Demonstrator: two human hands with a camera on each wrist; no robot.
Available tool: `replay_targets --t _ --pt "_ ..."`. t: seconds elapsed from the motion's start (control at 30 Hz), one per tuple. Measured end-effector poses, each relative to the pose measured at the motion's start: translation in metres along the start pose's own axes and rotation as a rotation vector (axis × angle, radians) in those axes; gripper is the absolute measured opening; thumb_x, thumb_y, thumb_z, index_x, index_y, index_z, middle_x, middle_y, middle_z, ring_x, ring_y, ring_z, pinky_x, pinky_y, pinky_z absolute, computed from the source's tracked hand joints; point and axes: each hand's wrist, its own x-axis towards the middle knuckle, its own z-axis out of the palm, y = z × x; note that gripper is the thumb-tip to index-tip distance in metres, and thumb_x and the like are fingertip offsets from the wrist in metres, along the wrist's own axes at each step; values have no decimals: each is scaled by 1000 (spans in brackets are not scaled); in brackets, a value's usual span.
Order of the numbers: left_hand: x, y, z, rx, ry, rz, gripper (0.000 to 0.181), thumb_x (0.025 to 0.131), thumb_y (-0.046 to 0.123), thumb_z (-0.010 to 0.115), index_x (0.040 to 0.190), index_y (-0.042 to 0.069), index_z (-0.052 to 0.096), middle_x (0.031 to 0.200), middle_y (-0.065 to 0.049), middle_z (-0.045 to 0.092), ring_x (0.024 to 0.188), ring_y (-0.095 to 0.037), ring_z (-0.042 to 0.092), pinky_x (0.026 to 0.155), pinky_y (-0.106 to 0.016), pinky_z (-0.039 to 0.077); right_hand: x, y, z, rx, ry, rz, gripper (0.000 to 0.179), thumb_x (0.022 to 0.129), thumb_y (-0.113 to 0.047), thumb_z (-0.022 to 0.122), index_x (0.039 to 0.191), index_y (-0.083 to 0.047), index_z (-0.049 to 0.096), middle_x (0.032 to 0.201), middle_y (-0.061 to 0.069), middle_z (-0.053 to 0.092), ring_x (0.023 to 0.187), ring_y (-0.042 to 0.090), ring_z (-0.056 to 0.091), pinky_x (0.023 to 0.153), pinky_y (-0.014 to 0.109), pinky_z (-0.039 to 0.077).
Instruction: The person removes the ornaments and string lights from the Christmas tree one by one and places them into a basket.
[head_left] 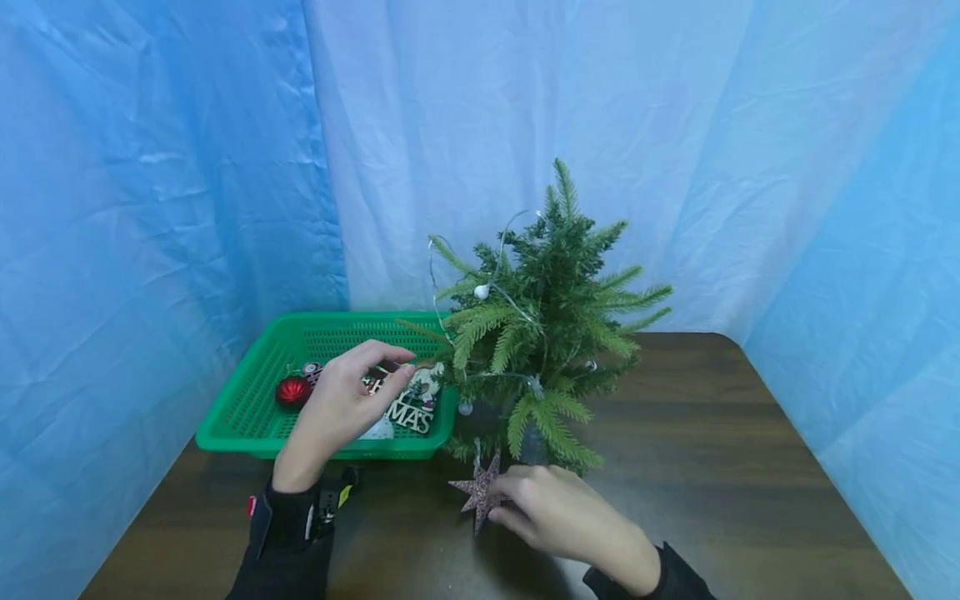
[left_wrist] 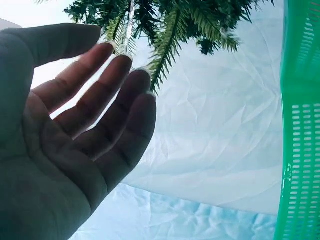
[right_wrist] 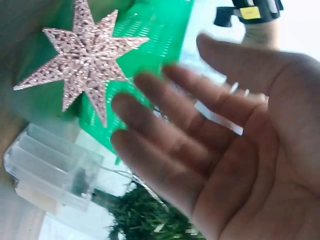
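Observation:
A small artificial Christmas tree [head_left: 555, 308] stands on the table, a thin string of lights [head_left: 517, 307] draped over its branches. My left hand [head_left: 345, 400] hovers over the green basket at the tree's left side, thumb and fingers relaxed near the branch tips. In the left wrist view, the left palm [left_wrist: 75, 115] holds nothing. A glittery pink star ornament [head_left: 477, 493] is low in front of the tree, with my right hand [head_left: 558, 512] just to its right. The right wrist view shows this hand's fingers [right_wrist: 165, 125] loosely extended, apart from the star [right_wrist: 85, 57].
The green plastic basket [head_left: 240, 437] left of the tree contains a red ball [head_left: 293, 392] and a wooden letter ornament [head_left: 411, 417], among others. A clear plastic box [right_wrist: 50, 160] with a wire sits by the tree's base. Blue curtains [head_left: 525, 108] surround the brown table [head_left: 720, 467].

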Motion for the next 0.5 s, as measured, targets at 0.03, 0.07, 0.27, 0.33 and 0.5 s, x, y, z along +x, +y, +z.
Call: replay_targets --t 0.03,0.07,0.27,0.33,0.5 --pt "0 0 1 -9 -25 5 18 100 24 68 115 17 74 108 3 70 94 -12 64 65 -35 53 0 1 2 -43 32 22 19 100 -26 67 112 -12 73 94 -6 68 77 0 62 64 20 51" --pt "0 -1 1 -20 -54 3 17 100 24 68 114 18 75 109 5 70 94 -10 64 66 -35 53 1 1 4 -84 59 48 23 99 -27 69 114 -10 72 92 -4 67 72 1 60 60 21 50" --pt "1 -3 14 -71 -271 18 18 100 23 68 115 16 75 111 3 71 100 -11 65 81 -38 55 2 6 15 -188 119 174 51 95 -32 73 130 2 62 101 13 66 60 14 59 51 27 49" --pt "2 -1 20 -84 -325 54 20 100 22 68 116 13 74 112 0 72 102 -14 66 84 -39 55 2 9 20 -192 113 198 54 94 -33 74 132 3 61 103 15 66 63 18 61 52 28 51" --pt "6 5 35 -72 -413 141 22 99 23 68 116 10 75 111 -2 72 101 -17 67 86 -39 55 11 21 32 -210 113 232 46 97 -26 71 134 0 58 87 8 60 61 19 59 50 30 49"
